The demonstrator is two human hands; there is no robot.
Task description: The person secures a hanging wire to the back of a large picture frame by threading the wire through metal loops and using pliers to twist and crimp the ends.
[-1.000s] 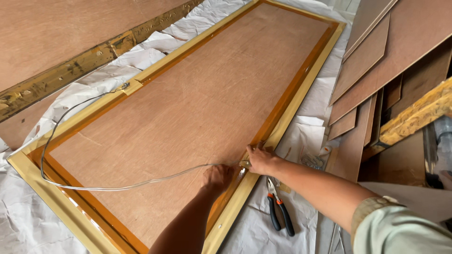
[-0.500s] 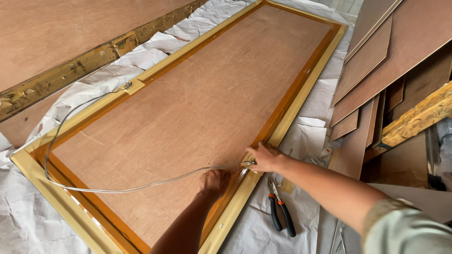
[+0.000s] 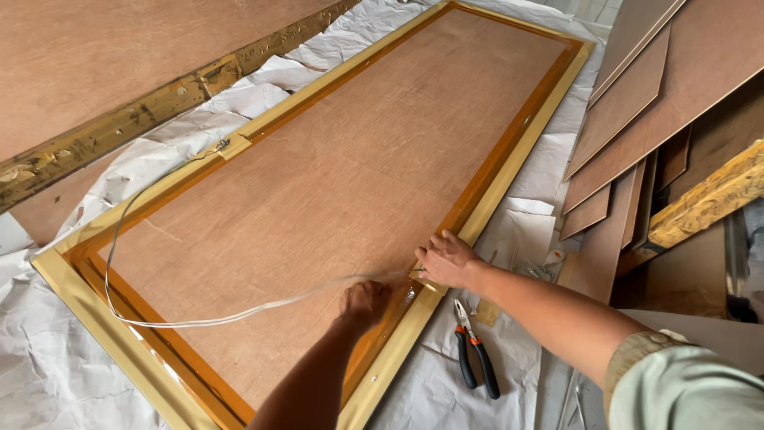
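Head view | left hand (image 3: 364, 304) grip closed on wire (image 3: 239, 317) | right hand (image 3: 447, 259) pinches wire end at frame (image 3: 402, 342)

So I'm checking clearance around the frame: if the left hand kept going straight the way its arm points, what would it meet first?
Probably the clear cord it is gripping. The left hand points up and away over the brown backing board, and past the cord the way looks free to the far gold frame, though depth is unclear.

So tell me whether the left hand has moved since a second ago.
Barely: the left hand remains over the gold frame's near edge, just left of the pliers, gripping the wire.
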